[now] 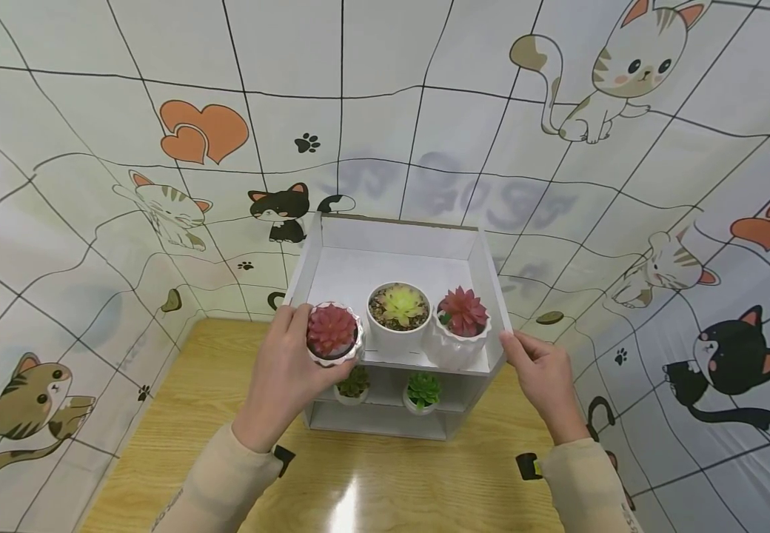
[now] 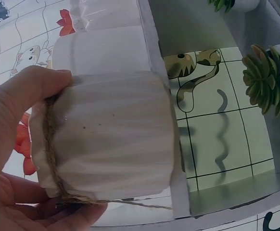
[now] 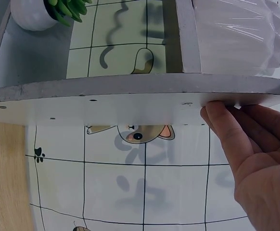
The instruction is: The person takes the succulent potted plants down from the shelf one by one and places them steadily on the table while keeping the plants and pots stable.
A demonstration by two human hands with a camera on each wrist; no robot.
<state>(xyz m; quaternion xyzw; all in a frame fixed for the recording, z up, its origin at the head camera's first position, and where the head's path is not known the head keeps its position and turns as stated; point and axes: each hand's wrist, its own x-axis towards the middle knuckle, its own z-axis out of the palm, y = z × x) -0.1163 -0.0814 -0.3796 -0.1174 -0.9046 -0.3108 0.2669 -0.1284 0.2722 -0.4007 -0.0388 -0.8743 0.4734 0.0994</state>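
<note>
A small white shelf unit (image 1: 385,260) stands on the table, its top level edged by low walls. At the top's front left my left hand (image 1: 281,385) grips a white pot with a red succulent (image 1: 332,331), thumb on one side and fingers round the other. In the left wrist view, twine (image 2: 52,149) circles this white pot (image 2: 113,134) near its rim. My right hand (image 1: 545,374) pinches the top edge of the shelf's right side panel (image 3: 130,107), fingers against its outer face. A yellow-green succulent (image 1: 400,305) and another red succulent (image 1: 463,311) sit in white pots alongside.
On the shelf's lower level are two small potted green succulents, a darker one (image 1: 356,381) and a bright one (image 1: 423,389). The wooden table (image 1: 385,481) extends in front. Cat-printed cloth (image 1: 385,126) hangs behind and at both sides.
</note>
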